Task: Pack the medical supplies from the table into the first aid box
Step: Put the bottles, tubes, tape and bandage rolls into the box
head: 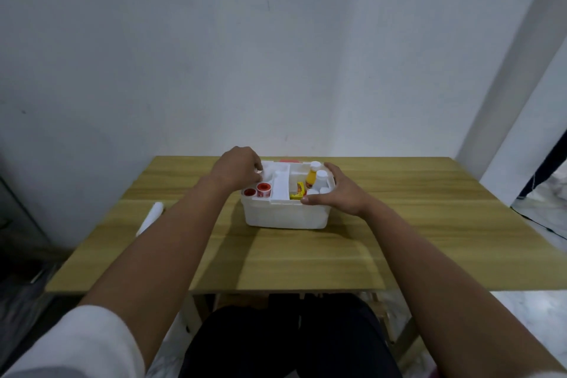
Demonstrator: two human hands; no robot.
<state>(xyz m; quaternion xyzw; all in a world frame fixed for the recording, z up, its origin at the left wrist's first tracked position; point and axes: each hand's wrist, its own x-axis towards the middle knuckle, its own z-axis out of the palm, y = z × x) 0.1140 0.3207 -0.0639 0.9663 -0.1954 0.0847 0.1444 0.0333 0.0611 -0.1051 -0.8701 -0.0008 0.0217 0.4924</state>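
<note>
**First aid box open on table, both hands at its rim**

The white first aid box (pixel 283 215) stands open, without a lid, toward the far middle of the wooden table (pixel 306 258). A white inner tray (pixel 279 186) sits across the top of the box.

In the left part of the tray stand two red-topped rolls (pixel 263 189), side by side. In the right part stand an orange bottle with a white cap (pixel 311 178), several white-capped bottles (pixel 321 178) just beside it, and a yellow packet (pixel 299 190) near the tray's middle divider.

The left hand (pixel 241 169) is over the far-left corner of the box, fingers curled down toward the tray; whether it grasps anything cannot be told. The right hand (pixel 339 193) lies spread against the right rim of the box, thumb on the near edge, fingers along the far-right side.

A white roll (pixel 151 217) lies on the table at the left, well apart from the box.
</note>
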